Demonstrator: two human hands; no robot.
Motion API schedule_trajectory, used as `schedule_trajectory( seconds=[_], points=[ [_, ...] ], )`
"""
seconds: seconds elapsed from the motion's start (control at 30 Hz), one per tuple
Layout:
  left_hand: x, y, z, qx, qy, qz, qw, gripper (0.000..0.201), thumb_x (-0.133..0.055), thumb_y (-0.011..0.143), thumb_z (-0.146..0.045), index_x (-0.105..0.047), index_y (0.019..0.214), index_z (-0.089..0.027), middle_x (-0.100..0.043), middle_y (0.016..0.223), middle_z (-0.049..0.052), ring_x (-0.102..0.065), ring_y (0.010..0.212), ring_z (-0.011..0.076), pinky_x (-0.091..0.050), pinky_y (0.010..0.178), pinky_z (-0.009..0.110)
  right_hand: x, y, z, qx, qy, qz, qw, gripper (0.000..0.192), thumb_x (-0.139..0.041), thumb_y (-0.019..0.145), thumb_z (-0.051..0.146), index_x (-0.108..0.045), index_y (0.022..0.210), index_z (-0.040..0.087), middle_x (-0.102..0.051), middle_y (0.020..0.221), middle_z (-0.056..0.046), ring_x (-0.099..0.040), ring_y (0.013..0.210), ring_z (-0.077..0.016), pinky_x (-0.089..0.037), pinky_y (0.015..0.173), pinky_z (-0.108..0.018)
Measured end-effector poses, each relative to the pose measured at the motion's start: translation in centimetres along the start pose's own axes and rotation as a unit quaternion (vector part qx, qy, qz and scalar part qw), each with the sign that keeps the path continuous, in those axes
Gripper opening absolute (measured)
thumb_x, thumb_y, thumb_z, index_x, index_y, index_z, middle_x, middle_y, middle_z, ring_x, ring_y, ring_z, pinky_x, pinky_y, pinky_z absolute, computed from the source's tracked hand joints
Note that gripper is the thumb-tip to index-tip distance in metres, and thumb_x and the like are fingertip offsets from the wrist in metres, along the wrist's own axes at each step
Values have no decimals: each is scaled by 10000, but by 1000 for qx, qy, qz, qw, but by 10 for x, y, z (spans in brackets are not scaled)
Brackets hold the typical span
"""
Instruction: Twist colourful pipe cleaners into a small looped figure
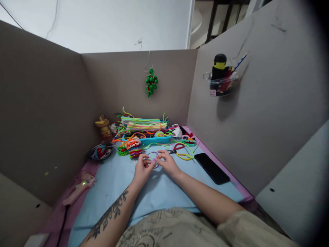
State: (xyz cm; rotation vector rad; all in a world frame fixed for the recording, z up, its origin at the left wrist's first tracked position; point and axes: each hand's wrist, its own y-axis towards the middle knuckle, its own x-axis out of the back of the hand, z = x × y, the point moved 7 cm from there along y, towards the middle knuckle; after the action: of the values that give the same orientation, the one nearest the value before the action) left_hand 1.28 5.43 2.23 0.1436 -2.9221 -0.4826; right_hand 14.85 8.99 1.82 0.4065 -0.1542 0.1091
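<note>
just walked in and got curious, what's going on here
A person's left-hand grip and right-hand grip meet over a blue sheet, both pinching a thin purple ring. Just beyond, colourful fuzzy sticks are heaped in a blue tray. A dark phone lies to the right, and a pink corded tool, showing a green light, lies to the left.

The person wears a loose, sandy-coloured shirt with thin, dark, squiggly drawings on the front. One drawing has a round, curvy line. The right sleeve is sandy too, wide and a bit wrinkly. A dark tattoo of leaves on a stem runs along the left forearm.
</note>
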Motion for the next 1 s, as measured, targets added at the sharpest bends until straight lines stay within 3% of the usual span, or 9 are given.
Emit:
schedule_trajectory(
  seconds=[0.13,0.23,0.4,0.47,0.57,0.67,0.8,1.0],
  points=[
    [-2,1,2,16,-23,17,999,363,-637,682,-338,-358,874,-207,-570,582,-49,-372,418,52,-256,423,162,7,0,13,44,-61,-14,997,115,-659,653,255,-627,750,200,-514,1074,-69,-442,1098,-205,-291,970,-353],
    [-5,0,3,21,-33,40,998,374,-640,676,-341,-363,886,-205,-568,589,-49,-375,418,50,-256,424,162,6,3,9,16,-60,28,998,67,-634,674,253,-637,676,187,-496,1158,-79,-414,1140,-218,-265,985,-367],
    [-9,-3,1,25,-32,55,998,395,-648,658,-348,-400,925,-195,-575,629,-39,-398,430,53,-270,433,173,3,6,-1,-33,27,86,995,149,-616,693,291,-630,610,168,-488,1214,-84,-428,1145,-227,-272,969,-373],
    [-5,-2,-3,3,-11,33,999,402,-644,664,-340,-422,964,-192,-600,721,-12,-417,456,55,-303,453,183,3,8,-6,-46,64,84,993,166,-626,688,318,-629,626,164,-488,1217,-92,-444,1132,-229,-286,955,-371],
    [11,-1,-10,-40,23,-54,997,371,-624,690,-330,-450,987,-191,-599,855,22,-442,505,62,-351,496,201,8,10,-9,-49,97,49,993,200,-633,682,348,-612,614,161,-496,1201,-98,-460,1111,-228,-296,945,-365],
    [20,-2,-10,-55,26,-107,992,275,-581,733,-338,-479,935,-182,-575,773,9,-476,545,83,-371,523,209,13,11,-11,-46,103,9,994,223,-628,681,350,-581,572,161,-511,1159,-100,-460,1104,-227,-299,940,-358],
    [10,-2,-2,-27,28,-57,998,274,-587,729,-353,-499,922,-180,-606,719,15,-551,598,122,-391,539,221,13,8,-10,-39,93,-28,995,228,-606,699,357,-572,582,164,-509,1138,-97,-476,1076,-217,-309,931,-346],
    [5,-1,4,23,-25,-47,998,389,-657,658,-358,-476,952,-178,-598,720,8,-585,628,130,-422,552,218,-3,1,-7,-13,47,14,999,212,-620,703,383,-616,652,177,-498,1118,-83,-463,1092,-198,-314,941,-319]
  ],
)
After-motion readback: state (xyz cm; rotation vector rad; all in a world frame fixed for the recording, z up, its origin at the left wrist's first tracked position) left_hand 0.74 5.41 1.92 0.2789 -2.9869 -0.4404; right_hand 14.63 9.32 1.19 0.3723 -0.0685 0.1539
